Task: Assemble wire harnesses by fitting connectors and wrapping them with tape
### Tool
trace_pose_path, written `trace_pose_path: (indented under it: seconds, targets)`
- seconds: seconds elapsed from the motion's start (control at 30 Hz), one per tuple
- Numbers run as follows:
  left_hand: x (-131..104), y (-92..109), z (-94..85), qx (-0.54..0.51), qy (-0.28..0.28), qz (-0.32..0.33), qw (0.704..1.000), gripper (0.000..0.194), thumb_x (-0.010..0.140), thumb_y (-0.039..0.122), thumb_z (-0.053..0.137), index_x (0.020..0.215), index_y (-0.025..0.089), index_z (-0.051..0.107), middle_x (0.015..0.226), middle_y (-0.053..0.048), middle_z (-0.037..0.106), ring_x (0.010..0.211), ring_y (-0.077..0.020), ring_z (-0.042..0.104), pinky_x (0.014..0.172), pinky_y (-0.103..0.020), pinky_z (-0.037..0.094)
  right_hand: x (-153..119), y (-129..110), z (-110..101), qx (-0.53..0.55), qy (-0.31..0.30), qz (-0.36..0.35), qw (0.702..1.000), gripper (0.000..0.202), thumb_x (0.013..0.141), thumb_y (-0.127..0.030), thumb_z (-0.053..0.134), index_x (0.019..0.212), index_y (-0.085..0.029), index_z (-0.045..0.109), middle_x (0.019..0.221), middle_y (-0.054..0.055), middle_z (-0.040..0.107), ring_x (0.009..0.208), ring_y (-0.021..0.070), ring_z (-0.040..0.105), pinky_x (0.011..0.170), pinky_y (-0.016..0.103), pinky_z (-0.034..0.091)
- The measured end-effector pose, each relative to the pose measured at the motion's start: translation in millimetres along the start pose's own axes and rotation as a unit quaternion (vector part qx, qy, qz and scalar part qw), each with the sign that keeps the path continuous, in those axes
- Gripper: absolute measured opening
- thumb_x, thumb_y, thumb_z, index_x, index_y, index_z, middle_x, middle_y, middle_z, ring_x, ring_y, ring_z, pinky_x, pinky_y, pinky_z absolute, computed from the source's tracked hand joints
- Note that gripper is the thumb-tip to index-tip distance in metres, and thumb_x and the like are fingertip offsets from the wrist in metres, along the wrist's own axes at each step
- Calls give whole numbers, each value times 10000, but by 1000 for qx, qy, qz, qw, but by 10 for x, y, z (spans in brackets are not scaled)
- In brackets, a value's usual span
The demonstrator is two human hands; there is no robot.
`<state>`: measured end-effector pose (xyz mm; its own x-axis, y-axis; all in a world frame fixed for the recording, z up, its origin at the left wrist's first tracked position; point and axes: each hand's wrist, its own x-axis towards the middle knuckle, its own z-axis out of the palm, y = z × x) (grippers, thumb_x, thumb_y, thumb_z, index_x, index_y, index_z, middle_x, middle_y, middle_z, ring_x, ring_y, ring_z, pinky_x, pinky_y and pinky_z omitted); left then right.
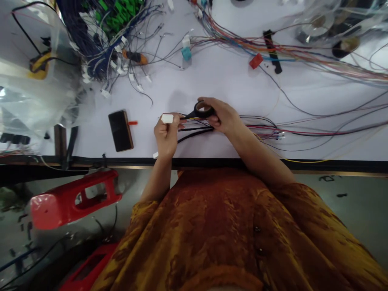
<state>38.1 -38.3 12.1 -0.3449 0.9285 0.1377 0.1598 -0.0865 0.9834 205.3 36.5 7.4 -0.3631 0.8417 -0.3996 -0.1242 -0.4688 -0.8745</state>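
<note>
My left hand is closed around the end of a wire bundle, close behind a white connector. In my right hand is a roll of black tape, held upright between thumb and fingers. A stretched strip of tape runs from the roll to the wires at my left fingers. Below the strip, black sleeved cables pass between the two hands. The wires carry on to the right under my right wrist, where several small terminals show. A second white connector lies below my left hand.
A black phone lies left of my left hand. Farther back are an orange-and-black tool, a heap of blue wires with green connectors, a red connector and long coloured wires. Red plastic stools stand below the table's front edge.
</note>
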Motion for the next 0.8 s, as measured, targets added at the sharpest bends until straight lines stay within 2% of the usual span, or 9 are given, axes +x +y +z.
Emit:
trace_pose_path:
  seconds: [0.1,0.2,0.3,0.4,0.5,0.57,0.67,0.73,0.8]
  targets:
    - [50,-72,48,-23,38,-50,998,313,915,516,675,897,205,641,867,-26,746,546,-80,659,430,-180,449,-427,214,-39,-152,-15,-169,974,315,949,-418,562,1218,-262,615,973,47,644,667,158,586,559,312,536]
    - [51,-45,79,-43,30,-77,996,344,923,562,646,943,219,640,819,-13,742,554,-88,674,460,-177,490,-668,329,2,-295,-61,-296,906,264,932,-391,587,1161,-271,641,1140,95,647,944,233,641,869,438,586]
    - [-3,72,81,-31,-29,-39,998,356,927,572,635,1002,227,683,869,-29,752,751,-137,742,672,-245,608,-498,207,63,-224,30,-242,944,261,936,-443,597,1120,-258,599,1069,76,642,705,161,583,628,335,570]
    - [-58,154,81,19,-82,20,996,363,926,564,639,913,211,722,930,-46,755,933,-166,740,836,-291,617,-148,-5,77,-65,44,-80,994,268,917,-410,620,1113,-248,535,866,8,593,489,85,401,373,228,338]
    - [-46,111,103,12,-42,20,999,448,935,619,585,840,196,702,963,-57,759,902,-159,744,756,-262,617,-45,-40,24,51,31,-4,998,171,940,-289,487,1098,-233,520,792,-18,519,464,70,308,365,211,272]
    - [-1,42,121,-7,3,-16,1000,483,936,656,550,871,196,679,932,-57,763,761,-138,741,593,-215,576,-201,73,-33,24,36,-46,998,234,956,-304,446,1162,-242,539,852,5,547,510,89,393,427,230,392]
    - [66,-21,142,-36,26,-59,997,487,933,682,532,933,209,644,851,-43,761,636,-120,714,459,-180,489,-583,286,-102,-169,-35,-189,967,291,932,-380,540,1192,-265,607,1051,66,618,798,186,620,740,372,591]
    - [74,6,158,-50,11,-68,996,482,937,686,520,949,217,633,837,-37,759,675,-133,728,487,-190,513,-749,341,-107,-260,-72,-258,928,263,910,-397,585,1128,-262,643,1141,89,620,962,234,641,897,439,579]
    - [41,81,175,-44,-24,-55,997,483,943,685,508,922,220,640,842,-38,755,780,-160,752,596,-234,583,-746,297,-83,-251,-18,-267,930,264,920,-426,589,1123,-261,619,1150,91,615,921,214,635,850,404,583]
